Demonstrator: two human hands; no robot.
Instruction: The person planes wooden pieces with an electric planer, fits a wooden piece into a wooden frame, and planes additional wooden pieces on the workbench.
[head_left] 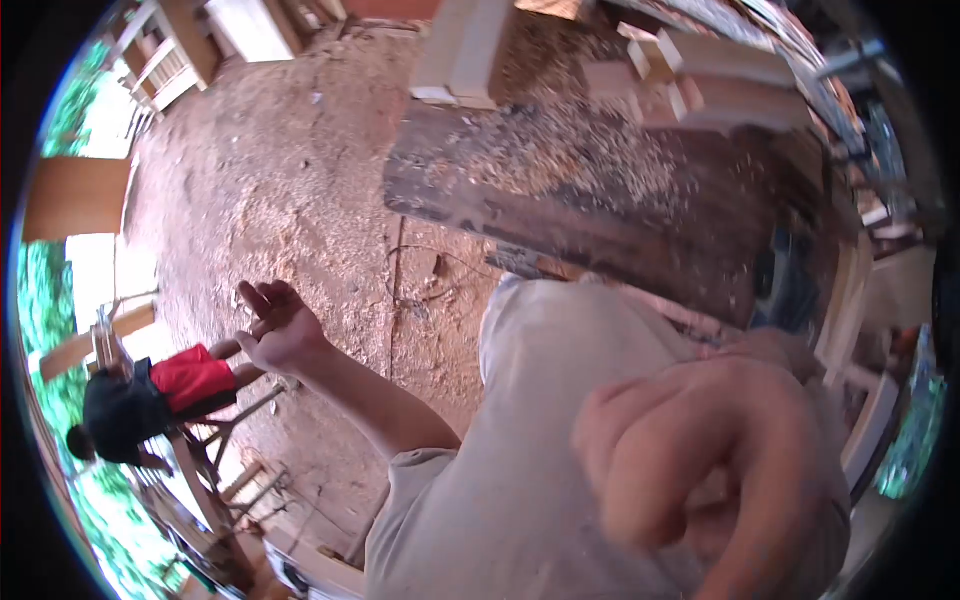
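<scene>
My left hand (283, 328) is held out to the left above the dirt floor, thumb and fingers apart, the fingers slightly bent, with nothing in it. Large and blurred, my right hand (690, 450) is raised close to the camera in front of my light-coloured clothing (540, 400). Its fingers look curled, but motion smears them and I cannot see whether they hold anything. Just ahead of me stands a dark wooden workbench (620, 235) strewn with wood shavings (570, 155). A dark blue object (790, 270), its kind unclear, is at the bench's right end.
Thick timber pieces (460, 60) lie at the bench's far side, and more cut blocks (730, 85) are stacked at the right. Shavings cover the floor (270, 210). At the left a person in red shorts (195, 382) bends beside wooden frames (215, 470).
</scene>
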